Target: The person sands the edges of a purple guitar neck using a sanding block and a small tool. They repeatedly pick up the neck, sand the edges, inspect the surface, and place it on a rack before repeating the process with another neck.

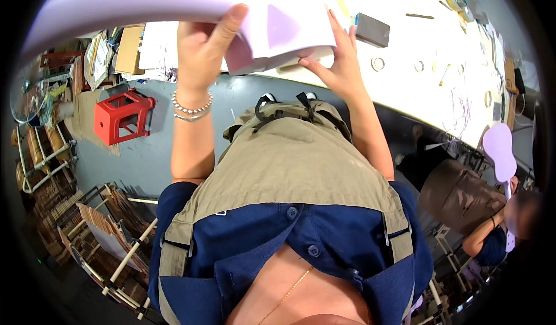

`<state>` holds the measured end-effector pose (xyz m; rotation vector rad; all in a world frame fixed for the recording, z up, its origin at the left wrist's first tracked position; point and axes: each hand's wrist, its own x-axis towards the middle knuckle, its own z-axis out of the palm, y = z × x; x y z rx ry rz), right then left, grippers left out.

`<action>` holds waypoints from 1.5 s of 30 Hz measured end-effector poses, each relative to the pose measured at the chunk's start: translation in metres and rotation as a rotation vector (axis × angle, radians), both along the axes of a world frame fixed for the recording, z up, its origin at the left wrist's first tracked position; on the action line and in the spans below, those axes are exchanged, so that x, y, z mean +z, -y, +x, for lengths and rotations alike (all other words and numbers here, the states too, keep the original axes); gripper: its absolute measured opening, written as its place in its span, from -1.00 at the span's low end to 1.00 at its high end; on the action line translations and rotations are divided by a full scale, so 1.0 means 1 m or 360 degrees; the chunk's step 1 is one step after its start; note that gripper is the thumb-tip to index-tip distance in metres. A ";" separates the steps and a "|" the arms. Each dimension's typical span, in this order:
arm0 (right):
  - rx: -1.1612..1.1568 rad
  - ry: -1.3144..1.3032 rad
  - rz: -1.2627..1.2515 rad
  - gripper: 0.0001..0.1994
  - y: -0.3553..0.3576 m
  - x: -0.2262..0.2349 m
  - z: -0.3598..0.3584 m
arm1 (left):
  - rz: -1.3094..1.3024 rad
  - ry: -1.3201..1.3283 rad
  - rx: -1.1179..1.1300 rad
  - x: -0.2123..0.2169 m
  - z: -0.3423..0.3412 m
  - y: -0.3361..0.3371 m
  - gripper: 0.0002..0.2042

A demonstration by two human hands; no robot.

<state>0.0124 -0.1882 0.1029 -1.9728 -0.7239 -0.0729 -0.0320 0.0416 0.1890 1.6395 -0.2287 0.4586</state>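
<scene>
Right, lilac piece [133, 3] is at the near edge of the worktop [417, 41], its long arm running off to the far left, wide end btwn both hands. Left hand [200, 50] has hold of it where arm meets wide end, thumb on top; right hand [344, 64] is spread round the right end, thumb at the near edge, fingers along the side, so prob. a lighter hold. Can't tell if any of it rests on the worktop; glare hides the contact.

Main risk: tipping. Long arm sticks out left, so if right hand let go, wt. could twist the piece in left hand & drop it on the floor [202, 110], b/c the near edge seems to have no worktop under it. Swinging the arm left or down might also clip the cardboard [130, 50] beyond or, less likely, the red stool [121, 116].

On the right, the dark block [372, 30] lies just beside right hand's fingertips; a quick shift right could knock it or scuff the lilac surface. Tape ring [373, 65] is near too, easily nudged. Co-worker [457, 197] is well apart, so bump risk there's low IMO.
</scene>
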 end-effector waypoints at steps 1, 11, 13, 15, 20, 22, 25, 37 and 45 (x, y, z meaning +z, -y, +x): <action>-0.0156 0.0191 -0.0344 -0.12 0.007 -0.010 0.005 | 0.0022 -0.0036 -0.0033 0.000 0.002 -0.008 -0.50; -0.0028 -0.1590 0.0838 -0.12 0.016 -0.085 -0.016 | -0.1132 -0.0571 0.0868 -0.071 -0.037 -0.103 -0.51; -0.0004 -0.1607 0.0905 -0.13 0.009 -0.079 -0.024 | -0.1268 -0.0642 0.0950 -0.088 -0.047 -0.103 -0.53; 0.0030 -0.1628 0.0994 -0.15 0.006 -0.073 -0.030 | -0.1382 -0.0682 0.1035 -0.099 -0.057 -0.101 -0.54; 0.0046 -0.1643 0.0832 -0.16 0.009 -0.059 -0.029 | -0.1277 -0.0727 0.1057 -0.110 -0.071 -0.106 -0.49; 0.0018 -0.1718 0.0795 -0.19 0.007 -0.050 -0.026 | -0.1247 -0.0747 0.1075 -0.100 -0.070 -0.098 -0.49; -0.0065 -0.1772 0.0884 -0.18 0.005 -0.058 -0.026 | -0.1217 -0.0774 0.1045 -0.086 -0.075 -0.090 -0.48; -0.0176 -0.1758 0.1330 -0.15 0.014 -0.094 -0.033 | -0.0869 -0.0483 0.0693 -0.031 -0.069 -0.026 -0.39; 0.0092 -0.1430 0.1262 -0.48 0.070 -0.157 -0.015 | -0.0979 -0.0173 0.0332 -0.049 -0.066 -0.023 -0.41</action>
